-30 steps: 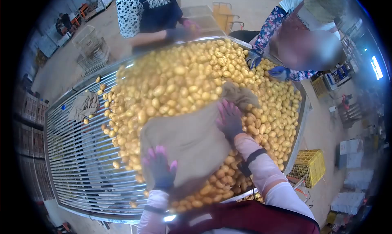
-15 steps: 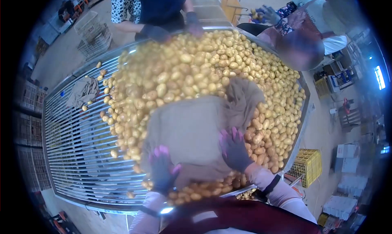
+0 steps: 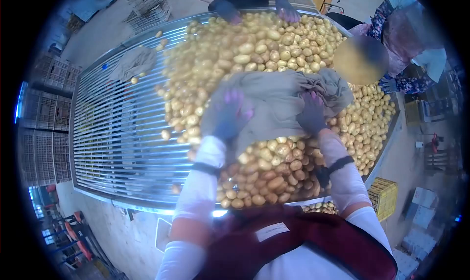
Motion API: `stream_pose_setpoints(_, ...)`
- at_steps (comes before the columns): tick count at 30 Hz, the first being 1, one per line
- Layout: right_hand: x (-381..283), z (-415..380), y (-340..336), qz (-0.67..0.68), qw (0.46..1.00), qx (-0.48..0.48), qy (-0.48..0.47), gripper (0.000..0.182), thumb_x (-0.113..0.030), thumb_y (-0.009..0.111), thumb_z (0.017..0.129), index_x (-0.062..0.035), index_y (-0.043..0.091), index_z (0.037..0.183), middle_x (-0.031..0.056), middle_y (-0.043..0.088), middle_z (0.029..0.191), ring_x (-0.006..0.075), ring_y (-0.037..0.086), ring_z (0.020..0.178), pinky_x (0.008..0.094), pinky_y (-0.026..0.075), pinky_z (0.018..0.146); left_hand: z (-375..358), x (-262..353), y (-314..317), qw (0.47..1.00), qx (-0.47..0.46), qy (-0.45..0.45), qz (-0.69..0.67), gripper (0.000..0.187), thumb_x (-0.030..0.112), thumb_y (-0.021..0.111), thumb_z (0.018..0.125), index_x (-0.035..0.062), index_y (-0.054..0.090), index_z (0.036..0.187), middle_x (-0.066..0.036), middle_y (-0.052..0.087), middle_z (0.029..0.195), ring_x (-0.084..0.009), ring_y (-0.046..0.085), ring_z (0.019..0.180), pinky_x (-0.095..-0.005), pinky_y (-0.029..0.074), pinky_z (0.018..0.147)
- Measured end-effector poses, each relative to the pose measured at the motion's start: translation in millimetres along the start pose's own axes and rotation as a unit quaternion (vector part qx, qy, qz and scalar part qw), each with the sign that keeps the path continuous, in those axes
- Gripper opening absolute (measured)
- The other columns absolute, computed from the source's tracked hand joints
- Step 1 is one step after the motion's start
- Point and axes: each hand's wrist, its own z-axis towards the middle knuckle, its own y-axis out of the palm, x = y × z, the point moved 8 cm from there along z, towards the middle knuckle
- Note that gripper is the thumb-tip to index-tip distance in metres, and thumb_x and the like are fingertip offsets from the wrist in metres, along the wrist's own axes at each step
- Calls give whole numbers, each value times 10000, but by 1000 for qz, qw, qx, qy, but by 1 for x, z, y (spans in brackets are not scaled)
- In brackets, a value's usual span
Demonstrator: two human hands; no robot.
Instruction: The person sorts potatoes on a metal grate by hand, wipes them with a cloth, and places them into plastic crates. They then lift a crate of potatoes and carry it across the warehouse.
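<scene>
Grey cloth (image 3: pixel 274 104) lies rumpled across the middle of a heap of potatoes (image 3: pixel 264 177) on a slatted metal table (image 3: pixel 110 148), its right end bunched into thick folds; whether those folds are a separate piece cannot be told. On the cloth's left side rests the gloved left hand (image 3: pixel 229 116), blurred, its fingers spread wide. At the bunched end, the gloved right hand (image 3: pixel 312 112) lies with fingers against the folds; whether they grip cannot be told. The cloth and both sleeved forearms block the view of potatoes beneath.

Bare metal bars run along the table's left half, where a second crumpled cloth (image 3: pixel 133 64) lies near a few stray potatoes. Across the heap, a co-worker's gloved hands (image 3: pixel 226 11) reach the far edge; another person (image 3: pixel 404 40) bends in at upper right, where a round blur hides part of the pile.

Beyond the frame, stacked crates (image 3: pixel 51 113) line the left, a yellow crate (image 3: pixel 383 199) stands beside the table's right edge, and pale boxes (image 3: pixel 422 206) sit on the floor (image 3: pixel 112 226) farther right.
</scene>
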Motion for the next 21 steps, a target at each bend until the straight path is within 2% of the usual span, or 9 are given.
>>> stream_pose_setpoints(3, -6, -51, -32, 108, 989, 79, -63, 665, -340, 587, 850, -36, 422, 1419, 190, 422, 1458, 378, 336, 1387, 491, 233, 1146, -31, -54, 17, 891, -19, 52, -450, 627, 442, 450, 1004, 24, 379, 1467, -145, 366, 1536, -293, 297, 1446, -451, 194, 1182)
stream_pose_setpoints(4, -8, -68, -47, 158, 978, 111, -85, 611, -330, 583, 864, -46, 466, 1393, 185, 464, 1428, 376, 373, 1364, 485, 265, 1132, -50, -15, -45, 815, -92, -131, -557, 537, 353, 388, 1037, -15, 419, 1426, -125, 453, 1466, -250, 364, 1402, -343, 230, 1173)
stream_pose_setpoints(6, -9, -94, -61, 182, 971, 128, -90, 444, -293, 583, 877, -66, 572, 1259, 165, 553, 1294, 371, 457, 1263, 474, 325, 1072, -64, -30, -49, 743, 9, -23, -669, 525, 338, 414, 1018, 3, 431, 1421, -124, 505, 1421, -239, 400, 1375, -350, 256, 1161)
stream_pose_setpoints(9, -19, -106, -75, 206, 959, 137, -136, 266, -269, 592, 884, -73, 648, 1055, 130, 620, 1089, 361, 533, 1095, 471, 382, 968, -76, -42, -13, 888, -104, -39, -447, 580, 431, 489, 977, 77, 436, 1434, -128, 483, 1448, -254, 365, 1404, -399, 223, 1173)
stream_pose_setpoints(11, -17, -108, -80, 208, 956, 142, -151, 209, -260, 598, 883, -72, 651, 957, 116, 623, 1000, 356, 549, 1004, 471, 394, 913, -77, -19, -8, 981, -70, 33, -177, 580, 470, 534, 946, 116, 472, 1402, -123, 462, 1468, -274, 332, 1426, -467, 190, 1178)
stream_pose_setpoints(13, -16, -100, -72, 208, 956, 154, -138, 181, -250, 604, 881, -72, 633, 898, 113, 604, 960, 353, 547, 939, 470, 392, 877, -104, 38, -20, 986, 95, 122, 68, 544, 483, 583, 912, 146, 540, 1337, -110, 444, 1484, -294, 298, 1444, -544, 162, 1171)
stream_pose_setpoints(14, -20, -99, -84, 219, 952, 167, -131, 157, -196, 595, 885, -62, 646, 948, 131, 614, 941, 329, 574, 898, 433, 440, 838, -106, 40, -15, 981, 130, 135, 48, 447, 434, 645, 869, 121, 631, 1187, -90, 430, 1494, -330, 270, 1450, -634, 131, 1144)
stream_pose_setpoints(17, 2, -98, -95, 38, 960, 276, -36, 178, -202, 590, 934, -38, 625, 875, 97, 598, 852, 289, 587, 880, 333, 460, 821, -106, 17, -6, 978, 138, 139, 65, 341, 372, 657, 862, 116, 682, 1085, -85, 472, 1459, -336, 308, 1425, -641, 147, 1140)
stream_pose_setpoints(21, 13, -109, -162, 519, 837, 171, -27, 131, -165, 603, 946, -43, 650, 948, 58, 663, 816, 166, 648, 734, 304, 509, 646, -124, -22, -55, 951, 239, 125, -153, 236, 209, 545, 937, 82, 686, 1077, -131, 601, 1303, -343, 544, 1217, -463, 376, 1085)
